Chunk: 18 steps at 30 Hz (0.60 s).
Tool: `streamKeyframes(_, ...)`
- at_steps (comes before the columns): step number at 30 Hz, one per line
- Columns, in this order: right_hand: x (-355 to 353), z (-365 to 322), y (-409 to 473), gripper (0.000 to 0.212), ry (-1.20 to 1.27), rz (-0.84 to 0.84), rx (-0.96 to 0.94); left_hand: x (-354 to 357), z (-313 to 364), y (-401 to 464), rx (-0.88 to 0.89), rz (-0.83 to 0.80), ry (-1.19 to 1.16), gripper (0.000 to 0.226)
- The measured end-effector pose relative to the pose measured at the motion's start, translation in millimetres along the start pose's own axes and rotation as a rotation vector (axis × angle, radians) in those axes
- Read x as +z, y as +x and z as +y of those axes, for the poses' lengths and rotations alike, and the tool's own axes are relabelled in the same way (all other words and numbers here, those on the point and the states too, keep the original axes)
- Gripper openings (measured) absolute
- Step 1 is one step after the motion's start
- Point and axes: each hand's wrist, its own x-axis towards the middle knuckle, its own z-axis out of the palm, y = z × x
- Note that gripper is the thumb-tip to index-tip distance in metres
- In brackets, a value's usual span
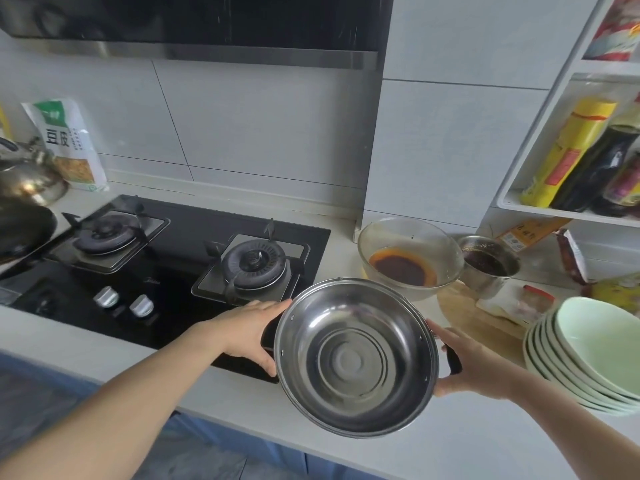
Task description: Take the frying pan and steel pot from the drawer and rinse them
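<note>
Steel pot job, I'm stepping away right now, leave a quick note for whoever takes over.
Left hand and right hand each grip a black side handle of the steel pot, held tilted over the counter edge by the stove. The pot is out of the drawer and looks empty. A dark pan sits at far left; probably the frying pan, unconfirmed. No sink in view. Left: rinse both.

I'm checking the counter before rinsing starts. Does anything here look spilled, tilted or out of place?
Nothing looks spilled. The steel pot is empty and tipped toward the camera, held by its black side handles in the left hand and right hand. The stack of green bowls by the counter edge leans, nested at a slant.
</note>
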Motion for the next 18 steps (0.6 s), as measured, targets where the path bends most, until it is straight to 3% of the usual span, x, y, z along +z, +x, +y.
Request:
streamKeyframes(13, 3, -7, -15, 0.137, -0.072, 0.026, 0.018, 6, -3, -7, 0.018, 0.050, -0.011, 0.126)
streamKeyframes(18, 4, -19, -23, 0.129, -0.149, 0.066, 0.054, 9, -1, -16, 0.008, 0.067, -0.013, 0.119)
